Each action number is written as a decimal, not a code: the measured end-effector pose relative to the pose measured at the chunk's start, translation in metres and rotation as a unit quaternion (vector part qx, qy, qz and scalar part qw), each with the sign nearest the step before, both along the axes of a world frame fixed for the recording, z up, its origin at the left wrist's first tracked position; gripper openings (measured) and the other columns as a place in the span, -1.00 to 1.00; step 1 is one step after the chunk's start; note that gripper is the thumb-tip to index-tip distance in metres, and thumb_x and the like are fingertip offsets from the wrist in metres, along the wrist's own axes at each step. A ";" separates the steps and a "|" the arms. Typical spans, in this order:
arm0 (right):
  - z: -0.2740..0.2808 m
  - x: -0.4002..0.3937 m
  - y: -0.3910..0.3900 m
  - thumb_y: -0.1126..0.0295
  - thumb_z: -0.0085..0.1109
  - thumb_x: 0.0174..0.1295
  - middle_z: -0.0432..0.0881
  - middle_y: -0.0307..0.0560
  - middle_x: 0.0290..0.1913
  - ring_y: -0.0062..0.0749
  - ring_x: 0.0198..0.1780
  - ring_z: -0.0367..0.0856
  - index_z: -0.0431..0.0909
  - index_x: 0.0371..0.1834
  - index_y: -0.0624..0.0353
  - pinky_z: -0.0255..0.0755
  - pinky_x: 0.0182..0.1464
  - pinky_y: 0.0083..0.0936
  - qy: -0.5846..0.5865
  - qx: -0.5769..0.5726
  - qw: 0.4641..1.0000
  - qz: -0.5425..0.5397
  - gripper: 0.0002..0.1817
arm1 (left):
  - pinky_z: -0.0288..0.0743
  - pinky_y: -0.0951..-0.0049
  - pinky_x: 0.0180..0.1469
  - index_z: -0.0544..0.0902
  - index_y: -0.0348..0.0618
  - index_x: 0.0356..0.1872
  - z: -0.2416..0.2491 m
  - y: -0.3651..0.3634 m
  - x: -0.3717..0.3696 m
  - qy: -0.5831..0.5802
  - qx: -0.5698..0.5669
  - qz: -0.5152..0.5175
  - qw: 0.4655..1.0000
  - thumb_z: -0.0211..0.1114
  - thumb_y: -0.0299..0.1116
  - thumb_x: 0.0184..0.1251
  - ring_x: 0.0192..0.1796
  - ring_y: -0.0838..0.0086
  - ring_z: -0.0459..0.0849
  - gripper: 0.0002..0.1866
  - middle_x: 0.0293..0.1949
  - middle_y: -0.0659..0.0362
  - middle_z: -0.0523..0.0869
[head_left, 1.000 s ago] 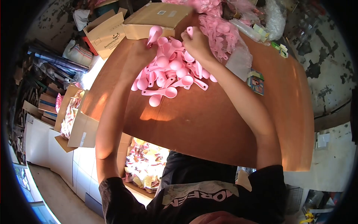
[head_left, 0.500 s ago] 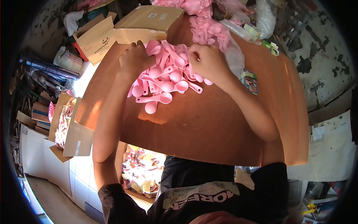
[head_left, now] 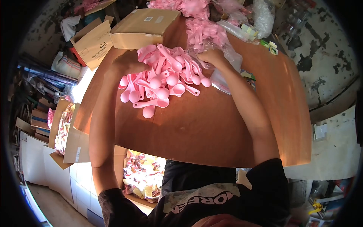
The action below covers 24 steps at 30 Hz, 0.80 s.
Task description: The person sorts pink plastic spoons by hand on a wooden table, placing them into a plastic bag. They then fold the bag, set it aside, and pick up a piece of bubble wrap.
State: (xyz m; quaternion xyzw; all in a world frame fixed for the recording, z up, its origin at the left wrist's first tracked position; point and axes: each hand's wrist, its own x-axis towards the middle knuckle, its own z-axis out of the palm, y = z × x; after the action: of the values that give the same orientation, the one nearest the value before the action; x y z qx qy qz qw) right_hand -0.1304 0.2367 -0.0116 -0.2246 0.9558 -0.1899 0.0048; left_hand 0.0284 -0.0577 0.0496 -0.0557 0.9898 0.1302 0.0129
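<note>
A heap of pink plastic measuring spoons [head_left: 172, 80] lies on the brown wooden table [head_left: 189, 132]. My left hand [head_left: 126, 63] is at the heap's left edge, thumb stretched toward the spoons and apart from the curved fingers, which are partly hidden. To the right of the heap, my right hand [head_left: 213, 57] has its fingers closed on a clear plastic bag [head_left: 231, 60]. More pink spoons [head_left: 206, 34] are bunched in the clear plastic just beyond that hand.
A closed cardboard box [head_left: 143, 28] stands at the table's back left, beside an open carton [head_left: 92, 47]. A small colourful packet [head_left: 248, 77] lies right of the bag. Below the table's front edge is a box of wrapped pieces [head_left: 143, 174].
My right hand has moved from the spoon heap to the plastic bag, whose clear end now lies nearer me. My left hand has shifted left and slightly nearer, its thumb now apart.
</note>
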 end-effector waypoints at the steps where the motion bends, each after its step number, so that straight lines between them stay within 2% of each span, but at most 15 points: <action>1: 0.000 -0.002 -0.003 0.05 0.21 0.06 0.72 0.13 -0.12 0.03 -0.04 0.69 0.67 -0.10 0.15 0.50 0.04 -0.25 -0.026 0.006 0.999 -0.032 -0.54 | 0.51 0.27 0.13 0.55 -0.30 0.17 0.001 -0.001 0.002 -0.008 0.013 -0.016 1.000 0.41 0.10 -0.10 0.12 0.16 0.67 -0.17 0.08 -0.09 0.67; 3: -0.004 -0.013 -0.006 0.03 0.18 0.07 0.71 0.10 -0.05 0.02 -0.03 0.69 0.67 -0.05 0.10 0.49 0.06 -0.26 -0.051 0.012 0.997 -0.064 -0.53 | 0.52 0.26 0.13 0.54 -0.27 0.19 0.002 -0.003 0.002 -0.016 0.026 -0.031 0.999 0.44 0.14 -0.12 0.12 0.15 0.66 -0.14 0.08 -0.11 0.67; 5: -0.011 -0.020 -0.009 0.07 0.11 0.10 0.67 0.12 0.05 0.04 0.03 0.66 0.56 0.15 0.05 0.47 0.12 -0.20 0.017 0.124 0.989 -0.077 -0.46 | 0.50 0.24 0.16 0.52 -0.28 0.21 -0.001 -0.006 0.002 -0.007 0.044 -0.019 0.999 0.46 0.27 -0.18 0.18 0.14 0.63 -0.03 0.11 -0.15 0.64; 6: -0.013 -0.020 -0.007 0.07 0.11 0.10 0.67 0.12 0.05 0.04 0.03 0.66 0.56 0.15 0.05 0.47 0.12 -0.20 0.017 0.124 0.989 -0.078 -0.46 | 0.50 0.24 0.16 0.52 -0.28 0.21 -0.001 -0.005 0.004 -0.007 0.044 -0.020 0.999 0.46 0.27 -0.18 0.18 0.14 0.63 -0.03 0.11 -0.15 0.64; 8: -0.016 -0.020 0.000 0.13 0.04 0.12 0.64 0.09 0.10 0.04 0.09 0.63 0.38 0.33 -0.05 0.46 0.15 -0.18 0.065 0.092 0.990 -0.088 -0.37 | 0.46 0.23 0.23 0.49 -0.31 0.23 0.000 -0.003 0.007 0.032 0.079 -0.053 0.995 0.44 0.42 -0.24 0.23 0.10 0.59 0.10 0.17 -0.18 0.59; 9: -0.017 -0.020 0.004 0.13 0.04 0.12 0.64 0.09 0.10 0.04 0.09 0.63 0.38 0.33 -0.05 0.46 0.15 -0.18 0.065 0.092 0.990 -0.089 -0.37 | 0.46 0.23 0.23 0.49 -0.31 0.23 0.000 -0.003 0.008 0.031 0.079 -0.053 0.995 0.44 0.42 -0.24 0.23 0.10 0.59 0.10 0.17 -0.18 0.59; 11: -0.015 -0.019 0.007 0.16 0.02 0.12 0.64 0.06 0.11 0.03 0.11 0.62 0.22 0.43 -0.14 0.46 0.17 -0.17 0.058 0.084 0.989 -0.105 -0.30 | 0.41 0.23 0.30 0.43 -0.40 0.28 -0.001 -0.006 0.007 0.027 0.056 -0.008 0.998 0.39 0.50 -0.25 0.30 0.05 0.52 0.21 0.23 -0.24 0.52; 15: -0.012 -0.014 0.010 0.17 0.04 0.11 0.64 0.03 0.10 0.01 0.09 0.63 0.33 0.36 -0.16 0.46 0.16 -0.19 0.076 0.058 0.985 -0.141 -0.36 | 0.37 0.21 0.34 0.34 -0.50 0.33 0.006 -0.007 0.010 0.071 0.026 -0.028 0.997 0.35 0.54 -0.22 0.36 0.01 0.44 0.29 0.29 -0.28 0.44; 17: -0.013 -0.026 0.012 0.08 0.10 0.11 0.59 0.12 0.19 -0.05 0.24 0.55 0.61 0.14 0.04 0.39 0.27 -0.22 -0.007 0.126 0.984 -0.129 -0.48 | 0.19 0.17 0.45 0.32 -0.25 0.40 0.017 -0.004 0.018 0.033 0.006 0.024 0.999 0.35 0.45 -0.06 0.47 0.06 0.26 0.14 0.40 -0.20 0.32; 21: -0.023 -0.027 0.020 0.04 0.11 0.11 0.58 0.13 0.19 -0.06 0.23 0.55 0.62 0.12 0.04 0.40 0.25 -0.25 0.039 0.038 0.995 -0.088 -0.47 | 0.26 0.15 0.40 0.36 -0.23 0.38 0.024 0.003 0.031 0.079 0.022 0.079 0.993 0.35 0.40 -0.01 0.42 0.03 0.35 0.06 0.38 -0.19 0.36; 23: -0.018 -0.018 0.023 0.43 0.22 0.00 0.67 0.01 0.01 -0.12 0.04 0.66 0.58 -0.01 0.01 0.50 0.07 -0.35 0.053 -0.001 0.998 -0.036 -0.60 | 0.39 0.19 0.32 0.36 -0.29 0.37 0.026 0.009 0.037 0.156 0.066 0.083 0.982 0.36 0.40 -0.06 0.35 0.05 0.46 0.10 0.33 -0.20 0.41; 24: -0.030 -0.028 0.027 0.43 0.22 0.00 0.67 0.01 0.01 -0.12 0.04 0.66 0.58 -0.01 0.01 0.50 0.07 -0.35 0.053 -0.001 0.998 -0.038 -0.60 | 0.39 0.19 0.32 0.36 -0.29 0.37 0.025 0.012 0.039 0.156 0.066 0.081 0.982 0.36 0.40 -0.06 0.35 0.05 0.46 0.10 0.33 -0.20 0.41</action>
State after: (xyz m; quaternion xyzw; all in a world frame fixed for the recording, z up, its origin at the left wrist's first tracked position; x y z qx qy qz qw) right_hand -0.1580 0.2633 -0.0414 -0.1975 0.9624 -0.1788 -0.0531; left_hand 0.0671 -0.0455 0.0748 -0.1134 0.9611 0.2031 -0.1487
